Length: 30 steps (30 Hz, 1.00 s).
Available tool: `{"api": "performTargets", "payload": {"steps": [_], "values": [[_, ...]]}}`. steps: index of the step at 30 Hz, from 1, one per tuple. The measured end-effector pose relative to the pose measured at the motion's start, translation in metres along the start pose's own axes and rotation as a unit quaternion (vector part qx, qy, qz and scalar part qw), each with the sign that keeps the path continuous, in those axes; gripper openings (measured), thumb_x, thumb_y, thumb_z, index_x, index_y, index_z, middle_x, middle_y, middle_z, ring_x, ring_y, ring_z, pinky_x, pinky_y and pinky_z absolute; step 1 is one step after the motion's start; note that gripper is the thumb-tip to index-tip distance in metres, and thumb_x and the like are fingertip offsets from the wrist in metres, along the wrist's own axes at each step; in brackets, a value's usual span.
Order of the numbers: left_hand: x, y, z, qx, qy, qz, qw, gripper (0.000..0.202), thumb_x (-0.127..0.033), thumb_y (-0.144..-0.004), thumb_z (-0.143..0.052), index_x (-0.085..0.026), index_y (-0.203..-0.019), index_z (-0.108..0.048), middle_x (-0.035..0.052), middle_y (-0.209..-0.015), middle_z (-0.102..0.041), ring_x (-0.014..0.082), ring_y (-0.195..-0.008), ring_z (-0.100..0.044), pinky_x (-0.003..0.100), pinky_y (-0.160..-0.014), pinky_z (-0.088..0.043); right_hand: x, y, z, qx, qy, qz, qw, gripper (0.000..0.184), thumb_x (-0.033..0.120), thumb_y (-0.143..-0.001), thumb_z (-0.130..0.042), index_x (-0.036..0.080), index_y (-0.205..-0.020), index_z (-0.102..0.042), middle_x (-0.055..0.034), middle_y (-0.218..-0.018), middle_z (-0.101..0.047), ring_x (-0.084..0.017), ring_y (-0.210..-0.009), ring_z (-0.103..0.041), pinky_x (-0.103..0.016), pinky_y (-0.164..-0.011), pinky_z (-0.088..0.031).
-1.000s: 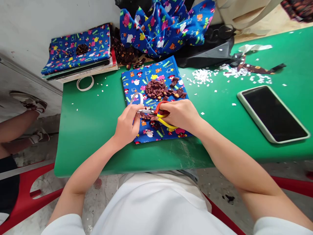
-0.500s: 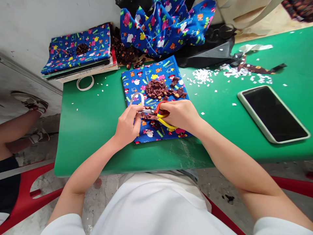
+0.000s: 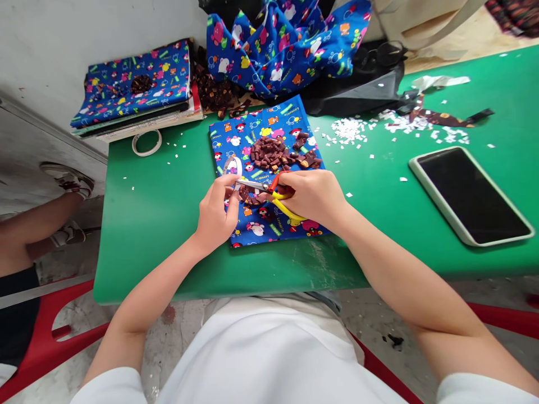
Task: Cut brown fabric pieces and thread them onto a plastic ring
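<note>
My left hand pinches a white loop of tape between thumb and fingertips. In my right hand is a pair of scissors with red and yellow handles, its blades reaching to the tape at my left fingertips. Below both hands lies a folded blue cartoon-print cloth. A pile of small dark brown printed pieces rests on it, just beyond the scissors. More brown pieces lie under the blades, partly hidden by my fingers.
On the green table are a white ring of tape, scattered white bits and a phone. A cloth-topped stack, crumpled blue cloth and black plastic line the back. A person's leg shows at left.
My left hand and the tape loop have shifted slightly left. The scissors' blades now point a little further up at the tape. The other person's foot has moved right.
</note>
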<state>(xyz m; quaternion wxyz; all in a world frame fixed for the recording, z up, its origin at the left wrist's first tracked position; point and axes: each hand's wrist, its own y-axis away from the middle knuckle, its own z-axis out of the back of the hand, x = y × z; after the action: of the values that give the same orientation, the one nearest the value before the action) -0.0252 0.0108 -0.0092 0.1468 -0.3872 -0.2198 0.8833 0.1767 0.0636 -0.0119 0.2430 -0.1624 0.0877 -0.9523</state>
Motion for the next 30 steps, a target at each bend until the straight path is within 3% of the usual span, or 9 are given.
{"api": "performTargets", "payload": {"steps": [5, 13, 18, 21, 26, 30], "values": [[0.0, -0.001, 0.002, 0.002, 0.018, 0.055, 0.998, 0.027, -0.015, -0.093, -0.047, -0.022, -0.119, -0.045, 0.0035, -0.107, -0.069, 0.0111, -0.09, -0.069, 0.023, -0.079, -0.056, 0.0, -0.001, 0.002, -0.008, 0.003, -0.042, 0.999, 0.038, 0.052, -0.081, -0.053, 0.02, -0.06, -0.059, -0.0044, -0.054, -0.06, -0.016, -0.052, -0.052, -0.026, -0.051, -0.026], [0.006, -0.006, 0.006, 0.005, -0.04, 0.06, 0.997, 0.023, -0.015, -0.092, -0.047, -0.022, -0.114, -0.049, 0.0019, -0.105, -0.07, 0.011, -0.082, -0.068, 0.025, -0.079, -0.054, -0.007, -0.002, -0.003, -0.034, -0.009, -0.075, 0.997, 0.026, 0.042, -0.082, -0.054, 0.02, -0.076, -0.067, -0.0076, -0.061, -0.066, -0.021, -0.057, -0.058, -0.029, -0.053, -0.032], [0.021, -0.009, 0.004, 0.039, -0.165, 0.007, 0.986, 0.023, -0.011, -0.091, -0.046, -0.02, -0.109, -0.056, 0.0043, -0.101, -0.07, 0.0174, -0.089, -0.065, 0.031, -0.084, -0.052, -0.006, -0.003, -0.002, -0.022, -0.037, -0.094, 0.995, 0.019, 0.024, -0.076, -0.052, 0.018, -0.084, -0.068, -0.0109, -0.075, -0.071, -0.025, -0.068, -0.064, -0.031, -0.058, -0.039], [0.023, -0.009, 0.003, 0.035, -0.212, -0.044, 0.976, 0.021, -0.013, -0.09, -0.048, -0.019, -0.106, -0.061, 0.0087, -0.108, -0.067, 0.0217, -0.098, -0.061, 0.036, -0.089, -0.05, -0.006, -0.005, 0.0, -0.028, -0.062, -0.077, 0.995, 0.019, 0.02, -0.073, -0.05, 0.019, -0.083, -0.066, -0.0105, -0.078, -0.071, -0.024, -0.069, -0.063, -0.031, -0.061, -0.041], [0.012, -0.006, 0.001, 0.092, -0.147, -0.115, 0.978, 0.016, -0.017, -0.092, -0.048, -0.017, -0.101, -0.062, 0.0077, -0.1, -0.068, 0.0215, -0.097, -0.057, 0.036, -0.088, -0.048, -0.005, -0.006, 0.006, -0.034, -0.088, -0.07, 0.993, 0.015, 0.02, -0.072, -0.05, 0.019, -0.078, -0.064, -0.0081, -0.07, -0.067, -0.02, -0.063, -0.058, -0.03, -0.057, -0.038], [0.008, -0.003, -0.001, 0.142, -0.09, -0.096, 0.981, 0.018, -0.019, -0.093, -0.048, -0.017, -0.105, -0.061, 0.0064, -0.096, -0.069, 0.0211, -0.098, -0.055, 0.035, -0.086, -0.048, -0.001, -0.005, 0.008, -0.016, -0.16, -0.064, 0.985, 0.014, 0.03, -0.077, -0.055, 0.019, -0.072, -0.062, -0.0036, -0.062, -0.062, -0.015, -0.058, -0.05, -0.027, -0.054, -0.034]]}}
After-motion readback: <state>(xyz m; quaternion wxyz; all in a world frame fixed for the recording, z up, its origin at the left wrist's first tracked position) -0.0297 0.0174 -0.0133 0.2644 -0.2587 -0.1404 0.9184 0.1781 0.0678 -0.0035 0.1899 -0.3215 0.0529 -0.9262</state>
